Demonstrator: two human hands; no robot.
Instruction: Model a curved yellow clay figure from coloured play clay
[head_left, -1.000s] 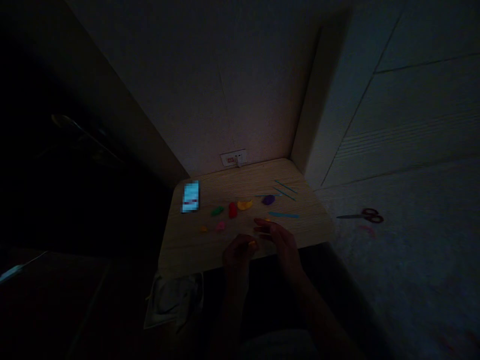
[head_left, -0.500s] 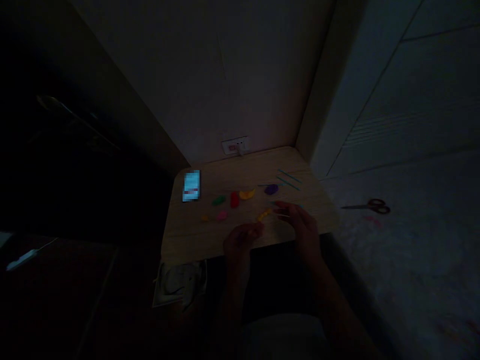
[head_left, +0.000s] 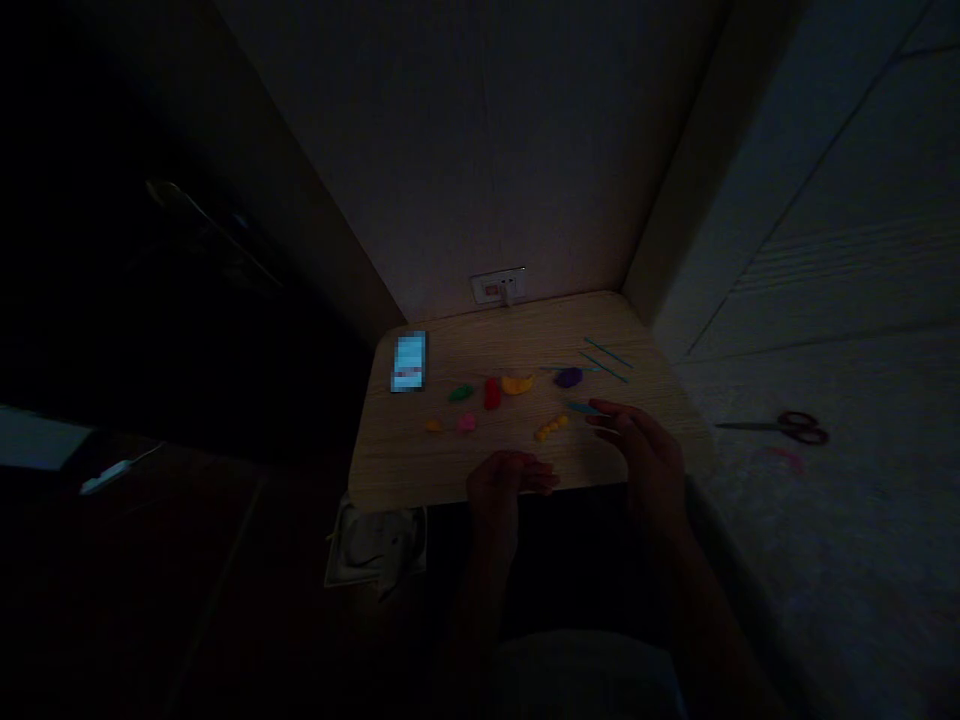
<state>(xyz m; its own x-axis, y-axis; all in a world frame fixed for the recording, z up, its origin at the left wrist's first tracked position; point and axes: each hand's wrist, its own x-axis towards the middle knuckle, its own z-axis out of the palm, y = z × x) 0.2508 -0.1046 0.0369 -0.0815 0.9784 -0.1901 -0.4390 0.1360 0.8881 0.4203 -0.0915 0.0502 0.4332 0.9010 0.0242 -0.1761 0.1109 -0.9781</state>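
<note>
Yellow beaded strip (head_left: 552, 428) lies on the front half of the wooden table (head_left: 405, 462), right of centre, between your two hands and slightly beyond them. Your left hand (head_left: 508, 475) is above the front edge, fingers extended towards the right; whether they pinch anything cannot be told in this dim light. Your right hand (head_left: 641, 452) is over the front right part, fingertips at the blue flat tool (head_left: 581, 407); you cover most of it, so a firm grip cannot be confirmed. Open wood runs along the front left edge and between your left hand and the strip; the back edge runs along the wall below the socket (head_left: 499, 288). Across the middle you have a green piece (head_left: 460, 393), a red piece (head_left: 492, 393), a yellow crescent (head_left: 517, 385) and a purple piece (head_left: 568, 377), with a pink piece (head_left: 467, 422) and a small orange lump (head_left: 434, 425) nearer you. Two thin sticks (head_left: 608, 352) lie back right, a phone (head_left: 409, 361) back left. Scissors (head_left: 802, 428) rest on the pale floor (head_left: 840, 560), well apart from the table's right edge.
</note>
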